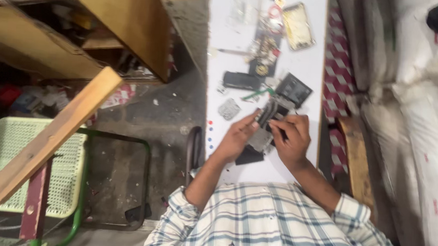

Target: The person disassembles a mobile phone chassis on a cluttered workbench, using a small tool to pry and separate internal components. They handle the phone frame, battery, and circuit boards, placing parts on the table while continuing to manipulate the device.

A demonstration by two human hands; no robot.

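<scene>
- we see the left hand steadying a small grey-and-black opened phone body on the long white counter; its fingers are curled along the near edge of the piece, grasping it.
- the right hand has its fingers pinched shut on what looks like a thin dark tool; the picture is too blurred for us to name it, but its tip sits on the phone body, just between the two sets of fingers.
- judging by how things lie, the stripping down is well along: a pale rectangular back cover rests far beyond the fingertips, and a black flat battery-like slab, a dark square part and a small grey mesh-like piece lie just past them.
- a heap of small mixed bits sits farther out.
- we judge the body under the fingers is not yet emptied, as work goes on inside it.
- a flat black piece lies just behind the left fingers, toward the wrist.
</scene>
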